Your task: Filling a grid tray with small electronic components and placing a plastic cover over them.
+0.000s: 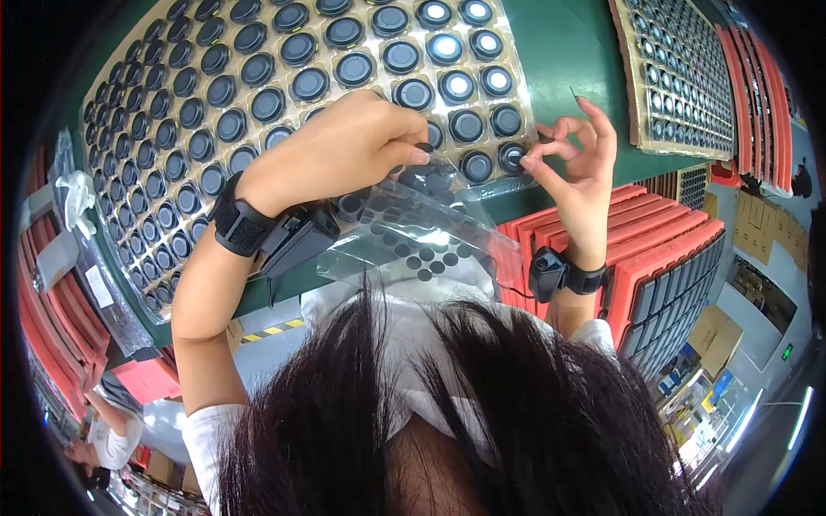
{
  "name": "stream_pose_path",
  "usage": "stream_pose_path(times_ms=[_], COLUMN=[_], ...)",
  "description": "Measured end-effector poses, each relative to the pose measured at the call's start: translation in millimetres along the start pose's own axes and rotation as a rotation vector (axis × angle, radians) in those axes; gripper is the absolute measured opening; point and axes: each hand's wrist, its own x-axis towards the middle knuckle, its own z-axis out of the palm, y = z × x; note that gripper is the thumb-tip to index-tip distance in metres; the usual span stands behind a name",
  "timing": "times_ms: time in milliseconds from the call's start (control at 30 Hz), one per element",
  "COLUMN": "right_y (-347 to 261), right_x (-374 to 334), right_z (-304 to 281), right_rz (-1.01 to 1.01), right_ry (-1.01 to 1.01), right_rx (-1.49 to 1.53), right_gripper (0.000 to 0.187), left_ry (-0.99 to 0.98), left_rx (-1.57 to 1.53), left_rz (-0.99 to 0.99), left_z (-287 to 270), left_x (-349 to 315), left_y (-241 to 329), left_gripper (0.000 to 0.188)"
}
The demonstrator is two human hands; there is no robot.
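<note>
Tray (172,185) of clear moulded plastic, lying on a green table (568,52) and filled with rows of round black parts, several of those near the top right showing pale centres. The left hand (331,150) rests on the near right part of the tray, fingers curled closed and pressing down on a transparent sheet (413,236) that carries small black round dots; the sheet droops from the tray's edge toward the person. The right hand (576,168) is at the tray's near right corner, thumb and forefinger pinched together just at one round black part (512,156) in the last row, the remaining fingers spread and raised. Whether something small lies between the pinched fingertips cannot be told. Each wrist bears a black strap with a small black device (551,273). A second tray (680,77) of smaller parts lies on the table to the right, well apart from the hands. Red stacked crates (662,258) stand below the table's edge on the right. Dark hair (447,413) of the person fills the lower middle. Another person (107,434) shows at the lower left.
</note>
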Motion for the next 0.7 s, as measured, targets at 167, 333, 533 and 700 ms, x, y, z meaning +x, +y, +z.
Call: stream_pose_path(times_ms=[167, 333, 533, 700], right_y=[-1.4, -2.2, -3.5, -1.3], right_x=[-1.5, -2.3, -3.3, -4.7], right_z=[-0.2, -0.6, 1.5, 1.8], right_rz=[0.009, 0.035, 0.013, 0.007], right_ry=[0.009, -0.003, -0.022, -0.015], right_rx=[0.011, -0.036, -0.14, -0.119], right_gripper=[0.076, 0.075, 0.073, 0.072], left_ry=[-0.022, -0.025, -0.018, -0.017], left_rx=[-0.003, 0.002, -0.026, -0.023], left_rz=[-0.046, -0.056, -0.045, -0.052], left_z=[-2.3, -1.7, 0.1, -0.1], left_x=[1.5, 2.1, 0.7, 0.9], left_y=[4.5, 4.4, 1.1, 1.6], left_gripper=[0.012, 0.013, 0.012, 0.012])
